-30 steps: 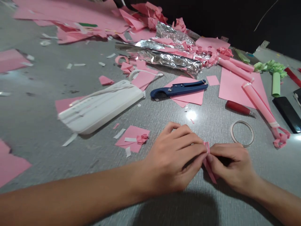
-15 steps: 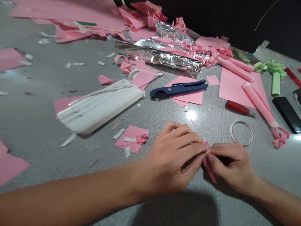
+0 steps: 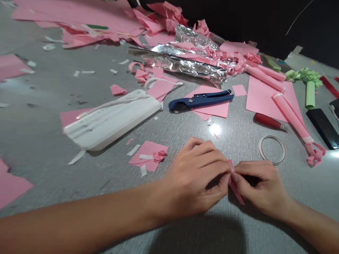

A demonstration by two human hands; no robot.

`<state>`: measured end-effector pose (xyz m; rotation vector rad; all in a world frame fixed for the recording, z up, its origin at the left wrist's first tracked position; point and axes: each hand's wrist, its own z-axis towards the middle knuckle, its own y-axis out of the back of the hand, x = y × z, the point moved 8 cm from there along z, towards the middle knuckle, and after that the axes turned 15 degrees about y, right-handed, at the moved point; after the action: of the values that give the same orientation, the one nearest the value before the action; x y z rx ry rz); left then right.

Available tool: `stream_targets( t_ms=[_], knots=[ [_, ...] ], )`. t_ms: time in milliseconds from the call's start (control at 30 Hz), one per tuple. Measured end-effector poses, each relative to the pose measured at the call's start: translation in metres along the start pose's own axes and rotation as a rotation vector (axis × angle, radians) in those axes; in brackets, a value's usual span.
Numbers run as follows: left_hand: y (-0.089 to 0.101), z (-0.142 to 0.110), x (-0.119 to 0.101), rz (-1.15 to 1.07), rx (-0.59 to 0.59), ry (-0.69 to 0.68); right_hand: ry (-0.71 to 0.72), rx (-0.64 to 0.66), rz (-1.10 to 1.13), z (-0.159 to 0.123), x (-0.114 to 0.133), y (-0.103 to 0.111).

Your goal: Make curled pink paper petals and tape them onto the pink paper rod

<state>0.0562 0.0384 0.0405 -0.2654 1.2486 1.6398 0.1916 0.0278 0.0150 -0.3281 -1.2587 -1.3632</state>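
Between my two hands is a small folded strip of pink paper (image 3: 236,192), its lower end pointing down toward the table. My left hand (image 3: 198,176) pinches it from the left with thumb and fingertips. From the other side my right hand (image 3: 261,185) grips the same strip between thumb and bent index finger. A narrow whitish bit shows on the strip at the fingertips; what it is I cannot tell. Just beyond my right hand lies a thin roll of tape (image 3: 284,151). Left of my left hand is a pink paper square (image 3: 144,157) with a small crumpled pink piece on it.
A white power strip (image 3: 113,121) lies at left. Blue cutters (image 3: 201,100) rest on pink sheets at centre. A red-handled knife (image 3: 268,121), rolled pink paper tube (image 3: 292,118) and black phone-like slab (image 3: 323,128) lie at right. Crumpled foil (image 3: 185,65) and pink scraps lie behind.
Both hands keep their pinch on the pink strip. My left thumb and fingertips have shifted slightly, and the strip has tilted a little. Everything else lies as before.
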Motion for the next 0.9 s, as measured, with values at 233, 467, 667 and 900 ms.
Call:
stream_targets(
  t_ms=[233,467,667,900],
  knots=[
    [-0.0003,0.0033,0.0030,-0.061,0.023,0.022,0.008,-0.029,-0.004,-0.0012,-0.0002,0.0019],
    [-0.0001,-0.0007,0.0008,0.025,0.003,-0.004,0.064,-0.010,-0.055,-0.0014,0.0048,-0.0001],
    [-0.0015,0.0006,-0.0003,0.064,0.018,0.008,0.062,0.015,-0.064,-0.0012,0.0058,-0.0020],
    [0.0009,0.0063,0.0038,-0.028,0.018,0.065,0.036,-0.006,-0.064,-0.0011,0.0040,0.0002]
  ],
)
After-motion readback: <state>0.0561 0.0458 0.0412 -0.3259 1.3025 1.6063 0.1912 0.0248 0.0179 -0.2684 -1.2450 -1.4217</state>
